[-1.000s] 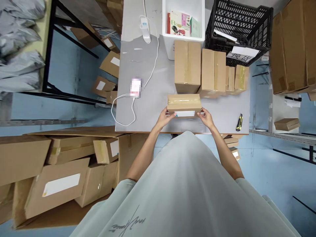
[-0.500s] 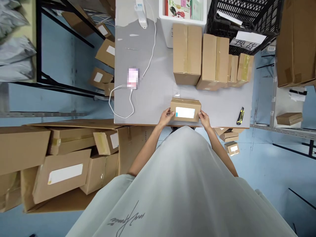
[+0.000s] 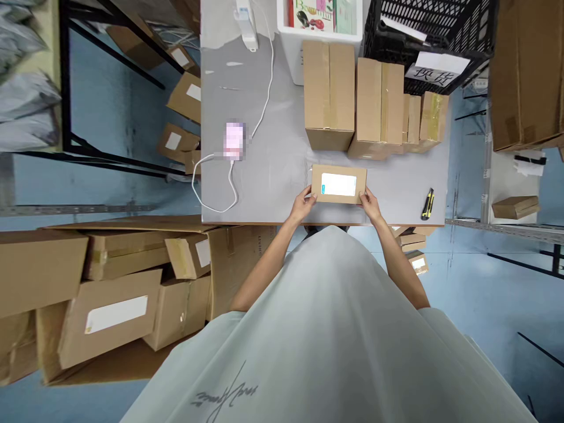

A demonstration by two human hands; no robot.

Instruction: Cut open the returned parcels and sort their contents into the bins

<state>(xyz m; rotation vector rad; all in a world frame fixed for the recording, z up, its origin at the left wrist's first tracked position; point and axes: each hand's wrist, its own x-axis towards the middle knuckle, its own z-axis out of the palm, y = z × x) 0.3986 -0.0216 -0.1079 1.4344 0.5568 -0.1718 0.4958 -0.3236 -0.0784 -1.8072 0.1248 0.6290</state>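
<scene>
A small brown cardboard box (image 3: 339, 198) with a white label on its face is held between my two hands, near the front edge of the grey table (image 3: 277, 176). My left hand (image 3: 303, 204) grips its left end, thumb on the near face. At the opposite end my right hand (image 3: 369, 204) has hold of the lower right corner. The box's labelled side faces me. Beyond it stand several taped cardboard boxes (image 3: 329, 88) in a row. To the right of my right hand lies a yellow and black box cutter (image 3: 427, 204).
A white bin (image 3: 291, 50) and a black plastic crate (image 3: 434, 44) are at the back. A blurred phone-like device (image 3: 234, 141) with a white cable lies at left. A large carton (image 3: 224, 264) full of boxes stands left on the blue floor; shelving (image 3: 66, 76) rises behind it.
Both hands have shifted the small box slightly right and away from me. It has tilted, so its labelled face shows more squarely and its top edge less.
</scene>
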